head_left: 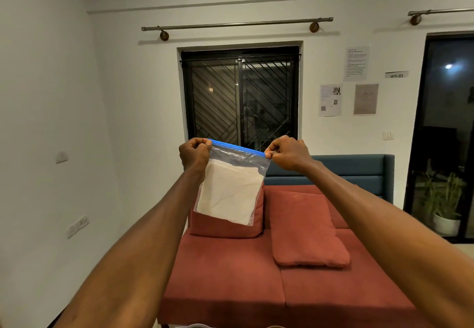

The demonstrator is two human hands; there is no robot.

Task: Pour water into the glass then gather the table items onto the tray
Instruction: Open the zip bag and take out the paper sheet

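My 2 arms are bare from wrist to frame edge, no sleeves showing. Left hand (194,153) and right hand (288,153): no rings, watch, gloves or bands visible.

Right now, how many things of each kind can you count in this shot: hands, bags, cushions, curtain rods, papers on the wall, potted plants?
Hands: 2, left hand and right hand, each pinching a top corner of the bag
Bags: 1, clear zip bag with a white sheet inside
Cushions: 2
Curtain rods: 2
Papers: 3
Potted plants: 1
Total: 11
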